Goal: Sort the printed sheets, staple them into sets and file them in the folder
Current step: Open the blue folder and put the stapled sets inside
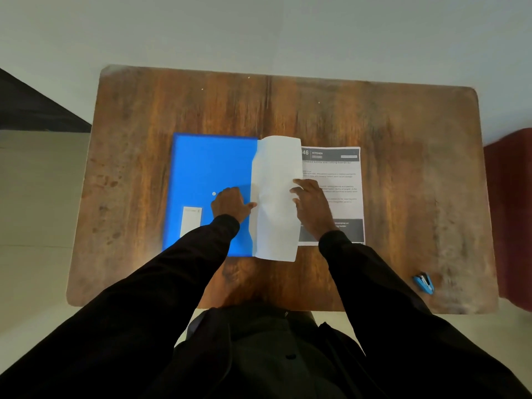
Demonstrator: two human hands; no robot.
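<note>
A blue folder point(207, 168) lies on the wooden table point(403, 168), with a white label at its near left corner. My left hand point(230, 204) rests on the folder, its thumb touching the left edge of a white sheet point(275, 211) that stands curled up, blank side showing. My right hand point(312, 203) grips that sheet's right edge. Under and to the right of it lies a printed sheet point(339, 180) headed "KITCHEN", flat on the table. A small blue stapler point(423, 283) sits near the table's front right edge, apart from both hands.
A dark red seat point(509, 211) stands just beyond the table's right edge. A dark object point(34, 108) is on the floor at the left. My dark sleeves and body fill the lower part of the view.
</note>
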